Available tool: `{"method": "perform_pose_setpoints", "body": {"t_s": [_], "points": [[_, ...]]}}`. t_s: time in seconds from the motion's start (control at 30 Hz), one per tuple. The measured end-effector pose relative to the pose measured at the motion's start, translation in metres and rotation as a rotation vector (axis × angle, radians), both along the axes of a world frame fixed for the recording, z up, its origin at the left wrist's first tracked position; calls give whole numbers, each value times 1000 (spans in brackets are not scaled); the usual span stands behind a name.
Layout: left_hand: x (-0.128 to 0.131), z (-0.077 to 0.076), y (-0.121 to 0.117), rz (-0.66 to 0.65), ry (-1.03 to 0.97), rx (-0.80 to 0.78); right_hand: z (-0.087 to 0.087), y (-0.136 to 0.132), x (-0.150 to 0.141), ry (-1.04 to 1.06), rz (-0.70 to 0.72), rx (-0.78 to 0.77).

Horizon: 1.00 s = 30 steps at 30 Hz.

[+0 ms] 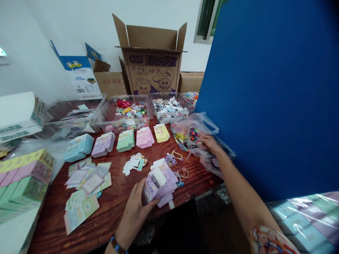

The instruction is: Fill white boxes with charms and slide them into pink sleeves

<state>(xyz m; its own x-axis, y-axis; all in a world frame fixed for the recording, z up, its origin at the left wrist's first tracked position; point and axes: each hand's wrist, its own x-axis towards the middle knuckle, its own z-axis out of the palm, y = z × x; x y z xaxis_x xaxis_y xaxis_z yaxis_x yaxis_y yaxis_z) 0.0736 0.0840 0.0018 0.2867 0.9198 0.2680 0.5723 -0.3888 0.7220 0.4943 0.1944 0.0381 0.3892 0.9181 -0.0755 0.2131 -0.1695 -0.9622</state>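
My left hand is wrapped round a small purple carton, whose top is open. Flattened purple cartons lie just behind it. Off to the right, my right hand is at a clear plastic bag with colourful packets in it. Its fingers are bent together close to a multicoloured bundle; what they pinch is too small to tell. Thin coloured cords and a little pile of cut-out stickers sit between the hands. Loose printed cards are spread to the left.
Stacks of flat cartons in blue, green and yellow line the table. Behind them are clear bins of small pieces. A large cardboard box stands at the back. A blue panel rises at the right.
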Motion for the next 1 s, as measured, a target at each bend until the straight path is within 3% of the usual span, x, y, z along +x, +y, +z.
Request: {"method": "perform_pose_setpoints", "body": {"t_s": [0.27, 0.43, 0.53, 0.7, 0.83, 1.0], "points": [[2, -5, -4, -6, 1, 12, 3, -6, 3, 3, -15, 20], [4, -3, -3, 1, -1, 21, 25, -21, -12, 35, 57, 49], [11, 3, 0, 28, -6, 40, 49, -38, -43, 67, 177, 42], [23, 20, 1, 25, 15, -15, 79, -70, -129, 196, 453, 102], [21, 31, -3, 47, -32, -36, 76, -84, -187, 57, 558, 282], [8, 39, -9, 59, -98, -21, 61, -86, -220, -251, 597, 375]]}}
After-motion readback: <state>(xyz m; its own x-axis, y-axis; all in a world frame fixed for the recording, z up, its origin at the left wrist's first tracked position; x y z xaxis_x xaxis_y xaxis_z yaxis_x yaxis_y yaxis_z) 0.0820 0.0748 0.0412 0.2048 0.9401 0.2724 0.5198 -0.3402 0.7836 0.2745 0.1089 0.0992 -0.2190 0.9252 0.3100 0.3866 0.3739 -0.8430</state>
